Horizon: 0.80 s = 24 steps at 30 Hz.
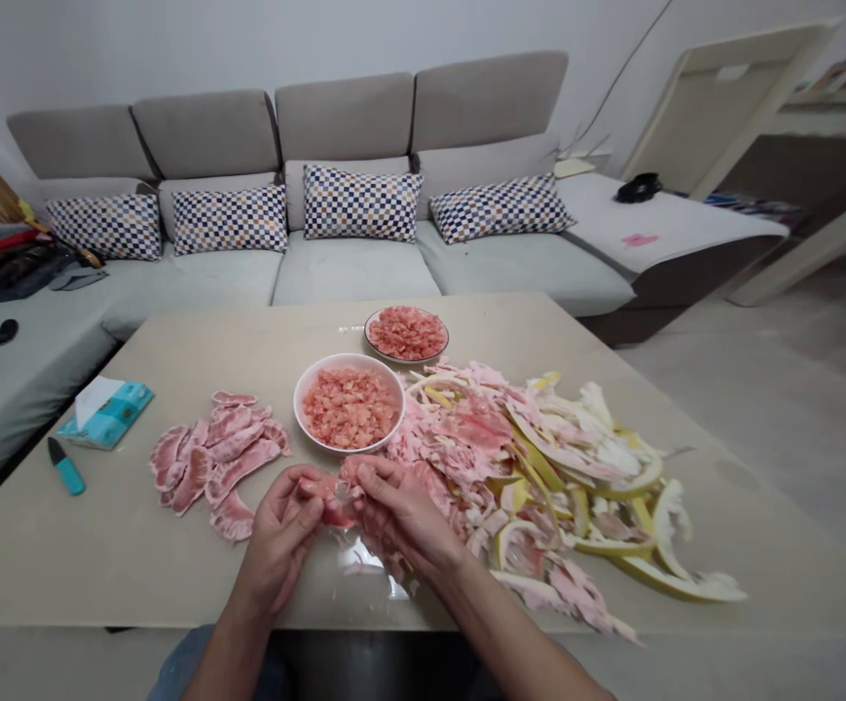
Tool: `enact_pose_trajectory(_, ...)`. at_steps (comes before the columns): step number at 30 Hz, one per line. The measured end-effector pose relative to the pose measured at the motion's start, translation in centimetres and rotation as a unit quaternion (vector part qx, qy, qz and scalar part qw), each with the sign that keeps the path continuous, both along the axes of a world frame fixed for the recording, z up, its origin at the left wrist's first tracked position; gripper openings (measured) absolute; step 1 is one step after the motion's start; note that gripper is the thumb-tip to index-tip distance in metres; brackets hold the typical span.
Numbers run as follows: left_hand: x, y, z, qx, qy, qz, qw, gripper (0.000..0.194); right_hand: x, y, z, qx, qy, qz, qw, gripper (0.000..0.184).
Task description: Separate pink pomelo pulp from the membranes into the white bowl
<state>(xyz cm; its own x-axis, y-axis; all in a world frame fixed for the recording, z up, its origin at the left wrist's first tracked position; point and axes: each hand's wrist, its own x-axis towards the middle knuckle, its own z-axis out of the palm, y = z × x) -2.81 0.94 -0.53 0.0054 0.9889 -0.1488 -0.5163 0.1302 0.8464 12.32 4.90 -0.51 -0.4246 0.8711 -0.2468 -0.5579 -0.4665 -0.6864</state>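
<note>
Fruit segment (335, 498) is pinched between the left hand (280, 535) and the right hand (400, 516), both curled closed on it; most of it is hidden by the fingers. Beyond the hands a white bowl (349, 365) of pulp stands; peel heap (575, 487) lies beside the right hand.

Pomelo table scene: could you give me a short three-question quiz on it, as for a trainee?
1. True or false: both hands hold one pink segment.
2. Which bowl lies nearer the hands: A, the white bowl, or B, the far bowl?
3. What lies left of the white bowl?

Key: 1 true; the left hand and right hand grip it. 2 A. 3 Unpeeled segments.
</note>
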Motion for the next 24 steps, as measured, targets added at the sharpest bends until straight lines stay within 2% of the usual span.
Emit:
enact_pose_trajectory(5, 0.6, 0.2, -0.3, -0.01, 0.048, 0.004, 0.999, 0.052, 0.0, -0.1, -0.2, 0.032, -0.077, -0.016, 0.996, 0.036)
enact_pose_trajectory(7, 0.7, 0.4, -0.8, -0.014, 0.1, 0.001, 0.995, 0.046, -0.1, -0.1, -0.3, 0.065, -0.125, -0.02, 0.99, 0.035)
enact_pose_trajectory(10, 0.5, 0.7, -1.6, -0.014, 0.194, 0.004, 0.981, 0.024, -0.2, -0.1, -0.2, 0.13, -0.193, -0.038, 0.972, 0.031)
enact_pose_trajectory(13, 0.3, 0.8, -1.7, -0.001, 0.254, 0.002, 0.967, 0.023, -0.2, -0.1, 0.1, 0.175, -0.236, -0.052, 0.954, 0.027)
enact_pose_trajectory(18, 0.2, 0.8, -1.0, 0.031, 0.279, 0.02, 0.96, 0.032, -0.2, -0.1, 0.0, 0.156, -0.238, -0.047, 0.957, 0.03)
enact_pose_trajectory(24, -0.2, 0.9, -1.3, 0.044, 0.305, 0.017, 0.951, 0.033, -0.4, -0.1, 0.0, 0.132, -0.239, -0.059, 0.96, 0.03)
